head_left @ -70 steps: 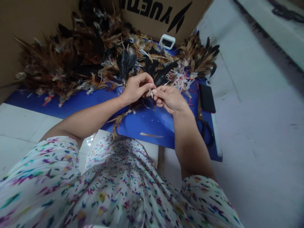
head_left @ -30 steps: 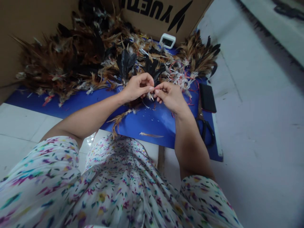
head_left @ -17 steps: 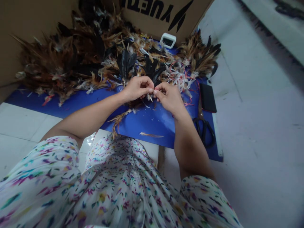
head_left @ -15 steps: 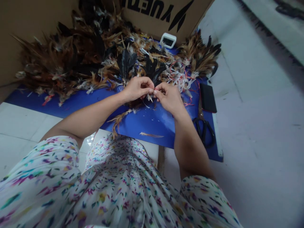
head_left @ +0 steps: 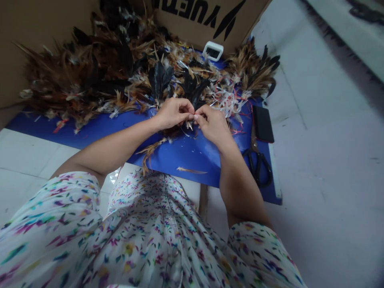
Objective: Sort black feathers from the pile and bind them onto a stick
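Note:
Close together over the blue board, my left hand (head_left: 177, 112) and my right hand (head_left: 211, 122) meet with thumb and forefinger pinched. A bundle of black feathers (head_left: 193, 89) fans out just beyond the fingertips. Pale quill ends (head_left: 189, 125) poke out below my left fingers, which appear closed on the bundle's base. What the right fingertips pinch is too small to make out. Another dark feather bunch (head_left: 160, 80) lies to the left of it. White and red ties (head_left: 229, 102) lie in a tangle beyond my right hand.
A big heap of brown feathers (head_left: 69, 76) covers the back left of the blue board (head_left: 99, 130). Black-handled scissors (head_left: 258, 166) and a dark phone-like slab (head_left: 263, 123) lie at right. A small white-framed device (head_left: 213, 51) stands before a cardboard box (head_left: 192, 24).
Hardly anything differs. Both hands keep their pinch at the feather base, with only a slight shift of the right hand and fingertips.

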A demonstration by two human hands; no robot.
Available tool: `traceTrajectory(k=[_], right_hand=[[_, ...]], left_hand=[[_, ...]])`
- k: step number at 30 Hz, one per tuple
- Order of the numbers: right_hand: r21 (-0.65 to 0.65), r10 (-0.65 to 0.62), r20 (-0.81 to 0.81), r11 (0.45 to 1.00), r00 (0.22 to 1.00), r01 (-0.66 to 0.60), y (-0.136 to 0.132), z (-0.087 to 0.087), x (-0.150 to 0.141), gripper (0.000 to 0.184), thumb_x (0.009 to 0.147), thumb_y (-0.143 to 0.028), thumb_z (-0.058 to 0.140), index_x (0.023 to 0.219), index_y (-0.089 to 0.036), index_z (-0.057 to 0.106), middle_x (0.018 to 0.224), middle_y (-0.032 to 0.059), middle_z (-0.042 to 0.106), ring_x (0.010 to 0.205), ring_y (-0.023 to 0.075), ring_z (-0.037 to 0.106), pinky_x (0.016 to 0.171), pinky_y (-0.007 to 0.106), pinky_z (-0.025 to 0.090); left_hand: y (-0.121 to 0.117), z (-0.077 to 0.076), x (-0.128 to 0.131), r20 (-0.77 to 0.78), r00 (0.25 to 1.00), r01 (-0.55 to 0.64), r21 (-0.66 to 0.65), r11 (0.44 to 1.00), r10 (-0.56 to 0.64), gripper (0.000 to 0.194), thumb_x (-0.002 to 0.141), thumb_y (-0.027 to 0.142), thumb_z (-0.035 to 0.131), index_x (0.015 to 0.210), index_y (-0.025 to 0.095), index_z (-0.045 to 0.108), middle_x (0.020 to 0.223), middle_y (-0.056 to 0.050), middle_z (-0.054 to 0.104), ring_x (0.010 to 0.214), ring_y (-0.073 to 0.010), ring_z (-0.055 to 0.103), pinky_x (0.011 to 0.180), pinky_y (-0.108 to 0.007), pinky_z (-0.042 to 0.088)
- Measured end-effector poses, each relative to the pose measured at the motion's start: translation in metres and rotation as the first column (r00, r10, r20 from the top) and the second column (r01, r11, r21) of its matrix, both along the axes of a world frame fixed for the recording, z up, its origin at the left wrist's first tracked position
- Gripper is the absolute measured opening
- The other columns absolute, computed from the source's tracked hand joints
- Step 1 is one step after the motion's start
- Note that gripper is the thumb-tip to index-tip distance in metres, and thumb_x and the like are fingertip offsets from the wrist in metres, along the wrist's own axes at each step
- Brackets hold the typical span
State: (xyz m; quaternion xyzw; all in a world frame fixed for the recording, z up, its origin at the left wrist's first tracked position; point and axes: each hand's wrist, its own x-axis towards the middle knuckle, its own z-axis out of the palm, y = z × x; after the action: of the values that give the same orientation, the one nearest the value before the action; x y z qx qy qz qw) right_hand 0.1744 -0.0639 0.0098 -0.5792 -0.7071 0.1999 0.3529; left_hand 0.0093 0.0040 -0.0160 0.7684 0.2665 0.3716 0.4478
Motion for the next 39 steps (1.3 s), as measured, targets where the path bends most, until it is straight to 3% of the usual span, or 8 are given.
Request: traceTrajectory(k=[17,39], right_hand=[[-0.03,-0.028,0.171,0.999,0.985,0.034,0.0008,-0.0004,-0.0024,0.008,0.084,-0.015,0.058,0.078,-0.019,0.061,0.07,0.0019,0.062,0.067,0.0156,0.054,0.07,0.031,0.039],[-0.01,-0.035,0.24,0.999,0.97,0.038,0.0013,-0.005,-0.0029,0.008,0.084,-0.016,0.058,0.08,-0.019,0.064,0.074,0.0041,0.066,0.069,0.018,0.057,0.07,0.032,0.04]], left_hand=[[-0.0034,0.0025,-0.0007,-0.115,0.992,-0.063,-0.04,0.997,0.058,0.01,0.076,0.02,0.073,0.079,0.013,0.066,0.058,0.003,0.065,0.042,-0.0036,0.053,0.045,-0.016,0.039],[-0.0053,0.006,-0.001,-0.241,0.967,-0.086,-0.027,0.996,0.077,0.006,0.075,0.015,0.071,0.08,0.013,0.069,0.058,0.003,0.065,0.044,-0.0049,0.055,0.052,-0.018,0.044]])
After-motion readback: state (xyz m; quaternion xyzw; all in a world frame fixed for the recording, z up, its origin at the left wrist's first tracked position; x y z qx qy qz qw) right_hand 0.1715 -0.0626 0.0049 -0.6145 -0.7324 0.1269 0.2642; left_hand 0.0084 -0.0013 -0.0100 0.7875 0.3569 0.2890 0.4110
